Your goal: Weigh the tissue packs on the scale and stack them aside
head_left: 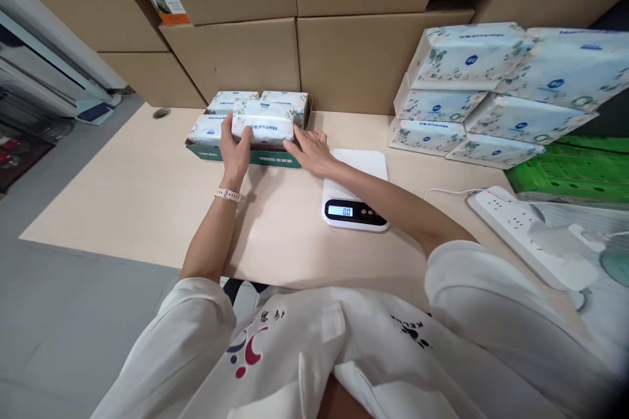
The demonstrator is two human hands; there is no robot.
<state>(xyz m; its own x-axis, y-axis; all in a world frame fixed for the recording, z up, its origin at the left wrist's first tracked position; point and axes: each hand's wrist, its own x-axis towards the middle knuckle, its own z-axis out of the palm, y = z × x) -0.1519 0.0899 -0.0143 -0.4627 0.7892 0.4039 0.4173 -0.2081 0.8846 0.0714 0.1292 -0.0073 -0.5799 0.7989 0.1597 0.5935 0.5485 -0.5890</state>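
Between my two hands is a tissue pack (263, 126), white and pale blue with a floral print, at the front right of a low green box (275, 158). My left hand (236, 149) grips its left end, thumb on the near face. At the right end, the fingers of my right hand (313, 149) press against the pack and the box's corner. Other packs of the same kind sit in the box, one at the front left (207, 129) and two behind. Whether the held pack touches the box floor is hidden.
A white digital scale (356, 173) reading 0.0 lies under my right forearm. Stacked tissue packs (472, 91) stand at the right, near a green crate (574, 167) and a white power strip (531, 236). Cardboard boxes (363, 59) form a wall behind the table (122, 196).
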